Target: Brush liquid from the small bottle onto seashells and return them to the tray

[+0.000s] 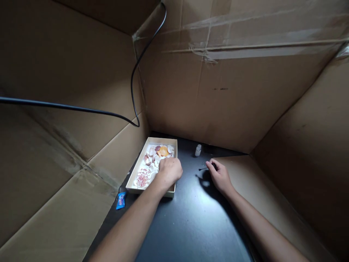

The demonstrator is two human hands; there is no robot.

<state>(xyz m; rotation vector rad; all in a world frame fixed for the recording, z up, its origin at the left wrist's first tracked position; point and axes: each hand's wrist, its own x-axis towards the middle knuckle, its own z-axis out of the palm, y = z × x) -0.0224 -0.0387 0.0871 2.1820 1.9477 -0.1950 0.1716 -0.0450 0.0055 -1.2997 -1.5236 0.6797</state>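
A shallow cream box full of several seashells, white, pink and one orange, lies on a black table. My left hand reaches into the box over its right side, fingers curled down among the shells; whatever they hold is hidden. To the right, my right hand rests on the table with fingers pinched on a thin dark brush-like tool. A small white bottle stands just beyond, between the two hands.
Tall cardboard walls close in the table on the left, back and right. A black cable hangs across the left wall. A small blue wrapper lies at the table's left edge near the box.
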